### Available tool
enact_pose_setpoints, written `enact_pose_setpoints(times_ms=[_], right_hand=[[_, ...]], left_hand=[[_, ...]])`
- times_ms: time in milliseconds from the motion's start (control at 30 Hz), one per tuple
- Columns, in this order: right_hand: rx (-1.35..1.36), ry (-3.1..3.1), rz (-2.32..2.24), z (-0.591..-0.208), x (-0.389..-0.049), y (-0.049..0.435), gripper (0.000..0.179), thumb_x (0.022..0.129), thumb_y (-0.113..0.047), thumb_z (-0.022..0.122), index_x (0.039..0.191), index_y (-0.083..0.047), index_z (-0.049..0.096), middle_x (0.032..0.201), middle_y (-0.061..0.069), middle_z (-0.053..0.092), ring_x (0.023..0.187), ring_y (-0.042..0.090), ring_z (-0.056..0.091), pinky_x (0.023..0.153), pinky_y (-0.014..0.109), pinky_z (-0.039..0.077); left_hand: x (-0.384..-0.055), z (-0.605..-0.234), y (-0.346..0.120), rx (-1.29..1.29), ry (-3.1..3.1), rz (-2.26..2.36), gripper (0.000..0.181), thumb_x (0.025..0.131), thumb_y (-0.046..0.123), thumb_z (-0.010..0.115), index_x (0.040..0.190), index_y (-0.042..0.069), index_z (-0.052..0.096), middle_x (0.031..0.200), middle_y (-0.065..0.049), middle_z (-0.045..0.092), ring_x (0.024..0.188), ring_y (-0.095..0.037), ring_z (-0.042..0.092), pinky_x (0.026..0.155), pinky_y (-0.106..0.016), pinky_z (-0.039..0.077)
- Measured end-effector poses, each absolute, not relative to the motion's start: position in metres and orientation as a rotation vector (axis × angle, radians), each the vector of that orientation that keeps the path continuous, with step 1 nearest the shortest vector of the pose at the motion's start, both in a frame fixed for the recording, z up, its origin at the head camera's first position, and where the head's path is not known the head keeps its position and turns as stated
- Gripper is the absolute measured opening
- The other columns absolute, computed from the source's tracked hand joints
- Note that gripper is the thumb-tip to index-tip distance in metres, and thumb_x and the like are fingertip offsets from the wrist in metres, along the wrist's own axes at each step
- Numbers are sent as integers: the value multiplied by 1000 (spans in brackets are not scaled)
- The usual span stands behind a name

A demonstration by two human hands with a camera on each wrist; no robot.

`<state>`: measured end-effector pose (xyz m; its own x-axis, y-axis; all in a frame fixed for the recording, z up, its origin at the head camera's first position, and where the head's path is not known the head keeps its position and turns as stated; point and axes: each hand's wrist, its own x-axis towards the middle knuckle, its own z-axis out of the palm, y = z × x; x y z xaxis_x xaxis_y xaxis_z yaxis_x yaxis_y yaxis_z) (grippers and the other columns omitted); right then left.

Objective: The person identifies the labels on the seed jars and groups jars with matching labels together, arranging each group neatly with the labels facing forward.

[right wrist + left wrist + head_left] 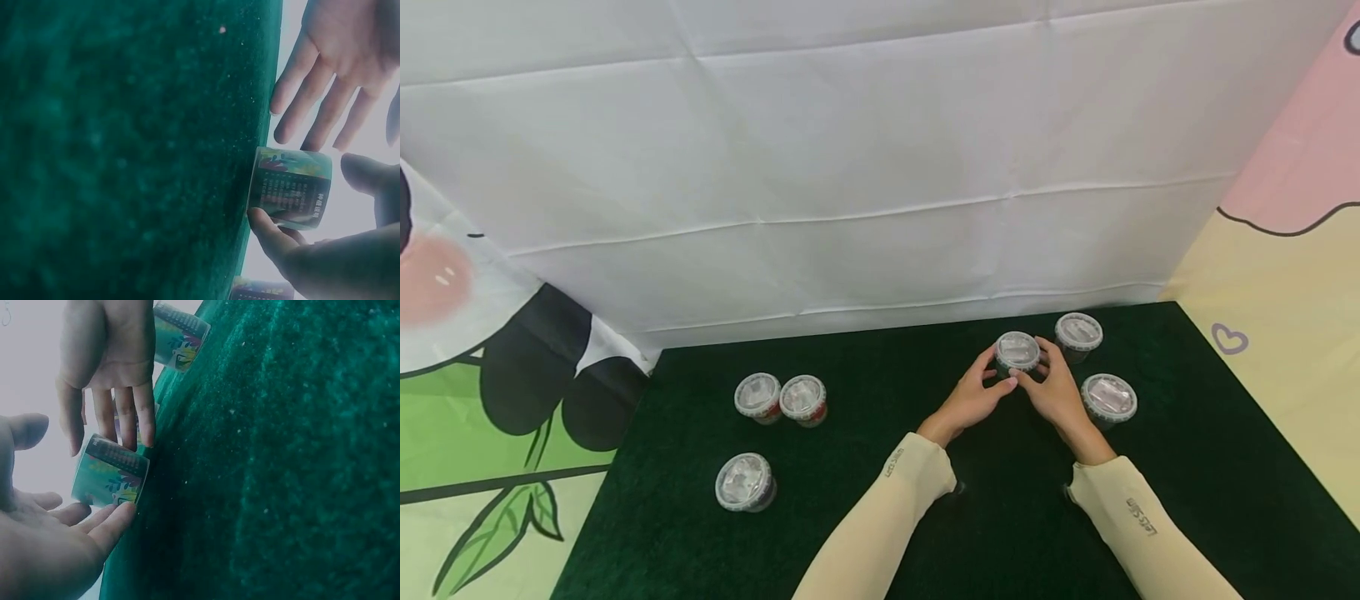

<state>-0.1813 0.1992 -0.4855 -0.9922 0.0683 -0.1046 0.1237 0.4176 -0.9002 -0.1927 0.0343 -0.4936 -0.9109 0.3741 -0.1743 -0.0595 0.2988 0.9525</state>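
A small round tub (1017,350) with a clear lid and a printed label stands toward the back right of the dark green cloth. My left hand (973,402) flanks it on the left, with extended fingertips touching its side in the left wrist view. On the other side is my right hand (1058,396), its fingers long and loosely bent near the tub. In the right wrist view, a fingertip of the right hand (350,250) touches the label. Both thumbs point inward at the front of the tub in the head view, while the wrist views show them standing off its wall.
Two similar lidded tubs, one farther back (1078,332) and one nearer (1108,398), stand right of my right hand. On the left, two tubs (757,395) (803,397) sit side by side, with another tub (746,482) in front. A white cloth backdrop (865,258) rises behind the table.
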Motion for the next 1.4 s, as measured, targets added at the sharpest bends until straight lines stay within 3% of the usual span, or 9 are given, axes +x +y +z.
enact_pose_setpoints(times_ms=[467, 700, 933, 1400], right_hand=[[131, 2608, -1652, -485, -170, 196, 69, 106, -13, 64, 162, 3, 27, 155, 35, 41, 143, 52, 44, 113, 62, 44], [59, 2554, -1653, -476, -160, 191, 68, 108, -18, 63, 163, 0, 28, 157, 33, 42, 145, 51, 43, 114, 62, 44], [-23, 2494, -1650, -465, -146, 185, 69, 109, -20, 62, 164, 0, 26, 159, 32, 41, 147, 51, 41, 116, 64, 40], [-158, 2389, -1640, -462, -124, 175, 65, 109, -19, 61, 163, -1, 29, 157, 31, 44, 144, 50, 46, 113, 64, 44]], left_hand=[[-177, -493, 23, 301, 2244, 1674, 62, 109, 33, 60, 164, 21, 35, 168, -6, 37, 149, -28, 43, 115, -48, 47], [-166, -493, 11, 487, 2359, 1737, 56, 108, 23, 59, 158, 10, 38, 168, -8, 38, 151, -28, 40, 123, -46, 39], [-153, -490, 0, 497, 2392, 1865, 46, 108, 20, 59, 151, 9, 45, 156, -12, 50, 144, -29, 49, 120, -48, 42], [-139, -491, -26, 428, 2416, 1828, 42, 108, 22, 61, 146, 8, 48, 142, -13, 54, 127, -29, 58, 110, -49, 50]])
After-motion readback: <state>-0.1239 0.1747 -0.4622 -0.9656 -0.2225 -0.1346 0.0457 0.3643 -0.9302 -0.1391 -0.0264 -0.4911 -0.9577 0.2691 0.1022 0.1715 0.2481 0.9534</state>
